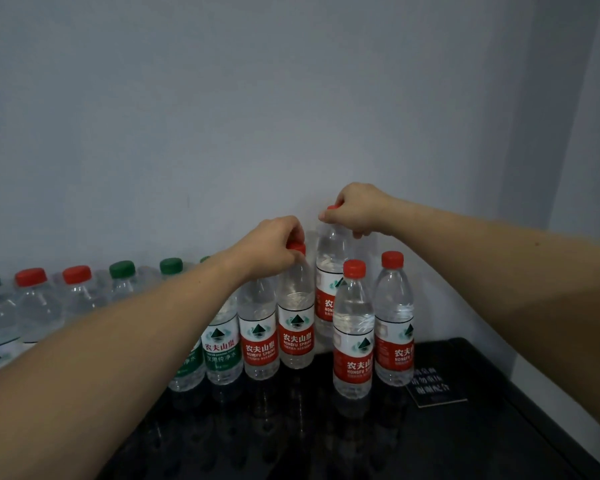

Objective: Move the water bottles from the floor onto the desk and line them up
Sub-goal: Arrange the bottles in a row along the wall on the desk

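Gripping a bottle by its cap in each hand, so we're mid-placement here. Left hand (pixel 274 242) has its fingers curled round the red cap of a red-label bottle (pixel 296 323) at the right end of the row along the desk's back edge; its base looks down on the desk (pixel 465 427) or very nearly, hard to say which. Right hand (pixel 359 211) pinches the cap of another red-label bottle (pixel 329 271), held higher than the rest, close to the wall and partly hidden behind two loose bottles (pixel 353 327), so I can't tell if it's touching down at all.

That row (pixel 125 289) runs off toward the left back corner, red and green caps mixed, standing upright and touching or just about. The two loose ones stand further forward, toward the right edge, beside a small black sign (pixel 437 388).

My guess for the next move: settle the left one against its neighbour, let go, then bring the right one down just beside it to extend the line. The two front bottles likely need sliding back into line afterwards. Watch the elbows, since a forearm crosses right over the row.
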